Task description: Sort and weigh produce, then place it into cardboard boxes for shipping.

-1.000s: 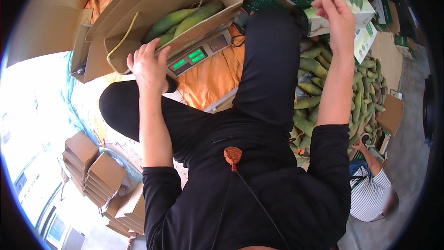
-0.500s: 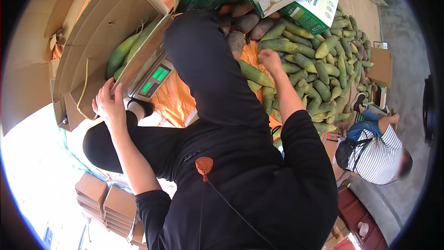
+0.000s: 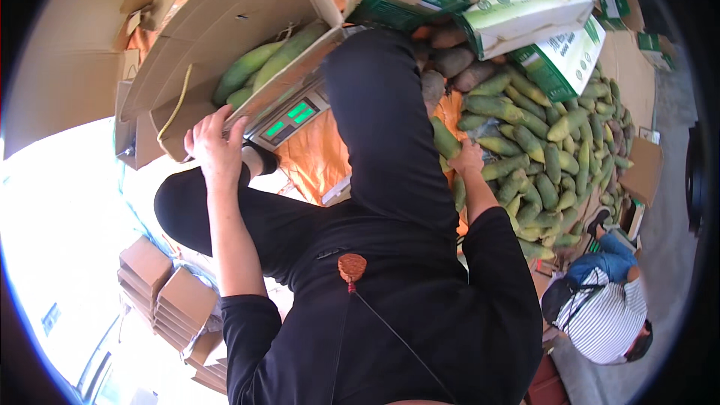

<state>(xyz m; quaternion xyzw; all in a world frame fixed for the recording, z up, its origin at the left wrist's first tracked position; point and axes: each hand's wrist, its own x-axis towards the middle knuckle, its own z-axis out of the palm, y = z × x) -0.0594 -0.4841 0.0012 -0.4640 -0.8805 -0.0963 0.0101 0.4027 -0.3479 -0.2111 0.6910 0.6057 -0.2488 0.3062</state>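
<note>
My left hand (image 3: 216, 142) is at the near edge of an open cardboard box (image 3: 217, 26), its fingers curled over the wall. Inside the box lie several green radishes (image 3: 251, 67). The box rests on a scale (image 3: 289, 120) with lit green digits. To the right of my raised knee, my right hand (image 3: 469, 161) is closed around the lower end of a green radish (image 3: 445, 139); part of its grip is hidden. Beyond that hand spreads a big heap of green radishes (image 3: 551, 157).
Darker purplish roots (image 3: 454, 62) lie beyond my knee. Green-and-white cartons (image 3: 525, 4) stand at the back. An orange sheet (image 3: 304, 165) lies beneath the scale. Folded cardboard boxes (image 3: 180, 304) are stacked at lower left. Another person (image 3: 604, 307) in a striped top is at the right.
My right hand has come back toward me from over the heap and closed on a radish. The left hand keeps its place on the box edge. The whole view has shifted.
</note>
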